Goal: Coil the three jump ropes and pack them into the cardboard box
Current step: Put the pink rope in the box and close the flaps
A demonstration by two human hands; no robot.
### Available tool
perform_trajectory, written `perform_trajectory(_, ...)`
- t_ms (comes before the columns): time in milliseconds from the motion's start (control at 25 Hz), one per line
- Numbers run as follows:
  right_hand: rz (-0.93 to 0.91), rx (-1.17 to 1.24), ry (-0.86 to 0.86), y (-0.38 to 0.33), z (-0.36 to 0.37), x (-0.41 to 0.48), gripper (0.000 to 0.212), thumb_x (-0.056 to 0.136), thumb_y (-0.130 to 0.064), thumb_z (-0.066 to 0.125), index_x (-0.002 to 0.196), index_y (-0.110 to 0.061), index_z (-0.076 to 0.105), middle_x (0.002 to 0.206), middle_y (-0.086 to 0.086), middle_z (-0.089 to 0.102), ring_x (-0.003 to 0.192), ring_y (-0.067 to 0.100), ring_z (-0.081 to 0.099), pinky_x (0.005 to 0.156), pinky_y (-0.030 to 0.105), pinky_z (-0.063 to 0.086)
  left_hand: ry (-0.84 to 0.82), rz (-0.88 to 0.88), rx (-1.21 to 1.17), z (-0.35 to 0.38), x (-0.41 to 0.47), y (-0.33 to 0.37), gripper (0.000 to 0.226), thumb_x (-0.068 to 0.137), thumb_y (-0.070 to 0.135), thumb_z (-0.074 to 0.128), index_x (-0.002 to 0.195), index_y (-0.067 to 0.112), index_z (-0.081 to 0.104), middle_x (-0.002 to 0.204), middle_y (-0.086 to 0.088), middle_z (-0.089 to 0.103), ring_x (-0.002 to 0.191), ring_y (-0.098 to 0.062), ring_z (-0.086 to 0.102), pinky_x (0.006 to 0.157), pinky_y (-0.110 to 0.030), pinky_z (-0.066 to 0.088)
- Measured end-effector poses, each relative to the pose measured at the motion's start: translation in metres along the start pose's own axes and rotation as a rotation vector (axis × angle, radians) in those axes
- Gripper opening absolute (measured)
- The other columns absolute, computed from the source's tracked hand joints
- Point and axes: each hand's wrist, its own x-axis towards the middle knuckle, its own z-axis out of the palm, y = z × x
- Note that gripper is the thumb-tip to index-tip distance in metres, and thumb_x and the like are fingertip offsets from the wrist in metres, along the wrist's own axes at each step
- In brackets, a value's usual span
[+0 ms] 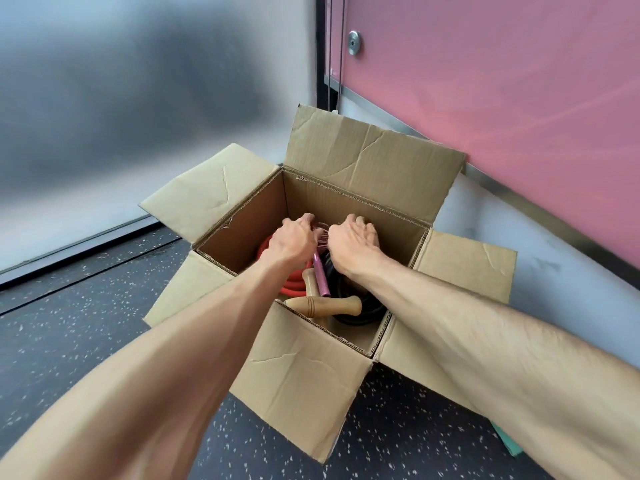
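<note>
My left hand and right hand, down in the cardboard box, grip the thin rope with curled fingers. Beneath them — red rope left, black rope right.

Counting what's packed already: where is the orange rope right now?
Head view: the orange rope lies coiled inside the cardboard box, on its left side, under the left hand and left of the wooden handles.

One box, three ropes, three handles, two hands

One cardboard box with four open flaps; three coils inside: one red rope, one black rope, one thin clear rope; two wooden handles; one pink handle; one left hand, one right hand.
</note>
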Motion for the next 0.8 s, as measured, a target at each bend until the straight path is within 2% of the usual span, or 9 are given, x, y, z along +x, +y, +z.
perform_trajectory(120,0.013,0.013,0.059,-0.004,-0.006,-0.025,0.043,0.094,-0.021,0.055,0.135,-0.009,0.049,0.138,0.02,0.043,0.128,0.037,0.043,0.102,0.046,0.037,0.041,0.041,0.029,-0.016,-0.029,-0.009,0.031,0.099,0.033,0.047,0.114,0.012,0.064,0.11,-0.018,0.068,0.104,-0.04,0.062,0.081,-0.039,0.046)
perform_trajectory(240,-0.166,0.147,0.199,-0.015,-0.013,-0.07,0.04,0.097,-0.04,0.049,0.124,-0.012,0.054,0.126,0.017,0.053,0.121,0.034,0.048,0.099,0.045,0.039,0.058,0.109,0.182,-0.04,-0.071,-0.021,0.03,0.099,0.032,0.044,0.094,0.013,0.067,0.096,-0.014,0.071,0.094,-0.039,0.065,0.077,-0.04,0.047)
perform_trajectory(360,-0.287,0.347,0.024,-0.033,-0.018,-0.123,0.048,0.099,-0.054,0.043,0.111,-0.012,0.062,0.112,0.014,0.064,0.106,0.033,0.06,0.086,0.044,0.049,0.014,0.157,0.229,-0.064,-0.11,-0.04,0.034,0.102,0.038,0.045,0.092,0.016,0.069,0.09,-0.009,0.072,0.095,-0.036,0.066,0.084,-0.04,0.045)
perform_trajectory(440,-0.312,0.322,-0.067,-0.039,-0.016,-0.148,0.044,0.097,-0.053,0.048,0.112,-0.013,0.057,0.119,0.013,0.061,0.105,0.034,0.064,0.077,0.043,0.044,-0.067,0.226,0.229,-0.074,-0.134,-0.055,0.039,0.103,0.043,0.045,0.092,0.015,0.07,0.08,-0.007,0.067,0.094,-0.035,0.065,0.092,-0.04,0.041)
perform_trajectory(520,-0.287,0.36,-0.047,-0.042,-0.014,-0.163,0.024,0.097,-0.036,0.055,0.11,-0.015,0.054,0.12,0.014,0.063,0.103,0.031,0.067,0.074,0.04,0.043,-0.083,0.291,0.265,-0.078,-0.149,-0.067,0.043,0.1,0.051,0.047,0.104,0.016,0.071,0.09,-0.008,0.069,0.1,-0.032,0.063,0.102,-0.041,0.037)
perform_trajectory(600,-0.185,0.466,-0.015,-0.045,-0.013,-0.173,0.013,0.096,-0.018,0.056,0.109,-0.017,0.057,0.106,0.012,0.069,0.094,0.027,0.069,0.069,0.036,0.045,-0.083,0.288,0.272,-0.077,-0.161,-0.073,0.044,0.096,0.053,0.053,0.12,0.02,0.068,0.11,-0.011,0.07,0.111,-0.03,0.06,0.107,-0.041,0.033)
perform_trajectory(640,-0.144,0.49,0.001,-0.047,-0.013,-0.177,0.017,0.095,-0.013,0.055,0.111,-0.016,0.059,0.102,0.012,0.07,0.093,0.028,0.069,0.07,0.036,0.047,-0.077,0.266,0.272,-0.076,-0.166,-0.074,0.042,0.096,0.05,0.056,0.124,0.021,0.067,0.117,-0.011,0.069,0.116,-0.029,0.058,0.107,-0.041,0.032)
perform_trajectory(720,-0.153,0.429,0.044,-0.055,-0.015,-0.186,0.028,0.092,-0.007,0.053,0.115,-0.02,0.06,0.092,0.004,0.073,0.09,0.027,0.068,0.083,0.04,0.052,-0.043,0.19,0.253,-0.072,-0.183,-0.079,0.038,0.095,0.042,0.061,0.129,0.024,0.065,0.127,-0.009,0.067,0.122,-0.026,0.056,0.108,-0.038,0.03)
perform_trajectory(800,-0.174,0.435,0.026,-0.067,-0.018,-0.197,0.035,0.09,-0.003,0.054,0.116,-0.024,0.061,0.091,-0.001,0.075,0.092,0.024,0.068,0.092,0.044,0.05,0.0,0.104,0.21,-0.071,-0.207,-0.091,0.035,0.095,0.038,0.063,0.127,0.026,0.067,0.127,-0.006,0.068,0.123,-0.023,0.055,0.107,-0.037,0.029)
